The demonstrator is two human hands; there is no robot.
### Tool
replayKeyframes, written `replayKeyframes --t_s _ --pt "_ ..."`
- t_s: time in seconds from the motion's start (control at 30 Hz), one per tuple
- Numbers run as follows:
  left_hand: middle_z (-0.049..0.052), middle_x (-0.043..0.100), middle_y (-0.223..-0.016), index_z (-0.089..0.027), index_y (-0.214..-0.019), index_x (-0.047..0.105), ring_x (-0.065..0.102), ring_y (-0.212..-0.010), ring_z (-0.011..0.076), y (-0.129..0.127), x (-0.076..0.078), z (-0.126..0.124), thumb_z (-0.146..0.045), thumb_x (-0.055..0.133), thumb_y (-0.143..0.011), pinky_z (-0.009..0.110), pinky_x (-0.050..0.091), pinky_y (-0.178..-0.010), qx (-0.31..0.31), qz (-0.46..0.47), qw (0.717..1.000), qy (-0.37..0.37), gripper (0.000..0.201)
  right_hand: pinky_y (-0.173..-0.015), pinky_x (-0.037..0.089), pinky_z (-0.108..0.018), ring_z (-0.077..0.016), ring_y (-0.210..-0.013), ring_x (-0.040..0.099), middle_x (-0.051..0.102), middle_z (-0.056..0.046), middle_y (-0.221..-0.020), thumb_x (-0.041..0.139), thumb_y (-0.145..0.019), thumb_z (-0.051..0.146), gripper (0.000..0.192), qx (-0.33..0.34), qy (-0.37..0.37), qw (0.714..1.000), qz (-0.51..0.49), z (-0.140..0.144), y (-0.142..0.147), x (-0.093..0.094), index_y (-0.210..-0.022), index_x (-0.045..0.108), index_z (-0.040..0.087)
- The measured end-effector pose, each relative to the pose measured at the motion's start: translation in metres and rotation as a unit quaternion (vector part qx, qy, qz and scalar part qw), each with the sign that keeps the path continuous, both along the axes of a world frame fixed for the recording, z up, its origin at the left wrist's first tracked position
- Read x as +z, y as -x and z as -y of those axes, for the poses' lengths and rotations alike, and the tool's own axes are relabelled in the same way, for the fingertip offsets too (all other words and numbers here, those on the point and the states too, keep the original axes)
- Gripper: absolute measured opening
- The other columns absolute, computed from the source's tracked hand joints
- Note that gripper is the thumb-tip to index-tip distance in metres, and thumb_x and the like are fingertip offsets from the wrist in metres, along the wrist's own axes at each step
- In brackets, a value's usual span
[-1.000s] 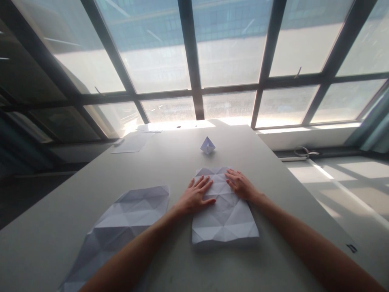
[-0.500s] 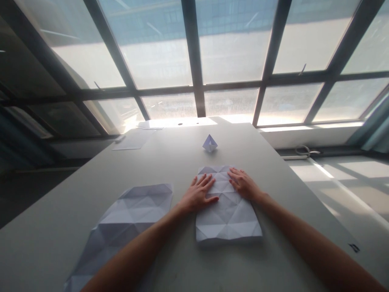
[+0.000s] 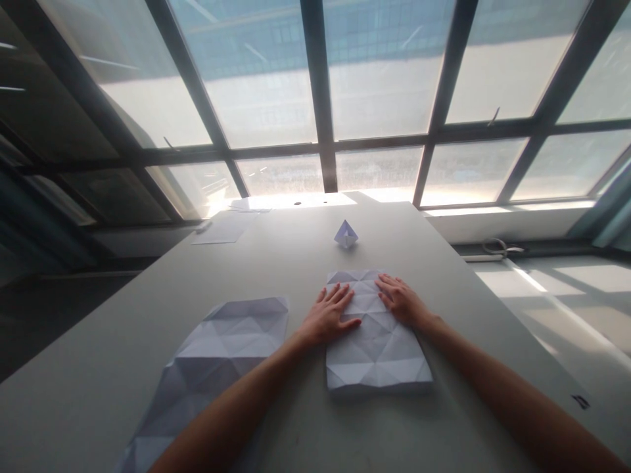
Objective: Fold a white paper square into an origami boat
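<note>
A creased sheet of white paper (image 3: 379, 358) lies in front of me, marked with a grid of folds and diagonals, its near edge bent down. My left hand (image 3: 329, 316) rests flat on its left side, fingers spread and pointing away from me. On the upper right part of the same sheet lies my right hand (image 3: 400, 299), its fingers stretched out. Left of it, partly hidden under my left forearm, is a second creased sheet of paper (image 3: 231, 335). Beyond both hands stands a small folded paper piece (image 3: 346, 234) with a pointed top.
The white table (image 3: 296, 263) reaches to a large framed window. At its far left lie flat sheets of paper (image 3: 221, 230) with a small light-coloured object (image 3: 203, 226) beside them. A coiled cable (image 3: 495, 247) lies off the table to the right.
The whole view has shifted slightly, so everything appears a little further right. Both hands keep their places on the creased sheet.
</note>
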State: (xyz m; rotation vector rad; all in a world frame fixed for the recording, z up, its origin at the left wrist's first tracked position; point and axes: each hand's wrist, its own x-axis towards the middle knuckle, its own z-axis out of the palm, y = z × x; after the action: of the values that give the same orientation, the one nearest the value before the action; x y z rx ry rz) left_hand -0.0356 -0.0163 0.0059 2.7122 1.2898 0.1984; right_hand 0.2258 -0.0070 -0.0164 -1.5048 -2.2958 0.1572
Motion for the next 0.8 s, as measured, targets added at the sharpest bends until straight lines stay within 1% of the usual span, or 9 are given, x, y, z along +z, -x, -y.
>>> replayKeyframes --t_s 0.37,0.57,0.8 --pt "0.002 0.022 -0.156 -0.027 -0.149 0.026 0.014 -0.144 0.0264 0.0001 0.0026 -0.0017 -0.075 0.034 -0.084 0.047 0.011 -0.116 0.003 0.002 1.000 -0.008 0.081 -0.113 0.024 -0.040 -0.0217 -0.136 0.036 0.043 -0.009 -0.145 0.043 -0.093 0.029 0.044 -0.012 0.003 1.000 -0.003 -0.0051 0.0006 0.0024 -0.135 0.051 0.019" --pt "0.002 0.022 -0.156 -0.029 -0.149 0.025 0.014 -0.144 0.0261 -0.0005 0.0018 0.0008 -0.074 0.035 -0.085 0.045 0.010 -0.116 0.002 0.005 1.000 -0.008 0.080 -0.113 0.025 -0.041 -0.0222 -0.135 0.037 0.043 -0.011 -0.145 0.044 -0.092 0.029 0.044 -0.008 0.000 1.000 -0.006 -0.0043 -0.0011 -0.0003 -0.134 0.052 0.019" --pt "0.003 0.023 -0.156 -0.027 -0.150 0.025 0.014 -0.144 0.0259 0.0016 0.0009 0.0002 -0.074 0.036 -0.084 0.044 0.010 -0.117 -0.004 0.005 1.000 -0.007 0.081 -0.113 0.024 -0.042 -0.0213 -0.136 0.036 0.044 -0.012 -0.145 0.040 -0.094 0.025 0.042 -0.009 0.000 1.000 0.001 -0.0013 0.0022 0.0036 -0.134 0.052 0.017"
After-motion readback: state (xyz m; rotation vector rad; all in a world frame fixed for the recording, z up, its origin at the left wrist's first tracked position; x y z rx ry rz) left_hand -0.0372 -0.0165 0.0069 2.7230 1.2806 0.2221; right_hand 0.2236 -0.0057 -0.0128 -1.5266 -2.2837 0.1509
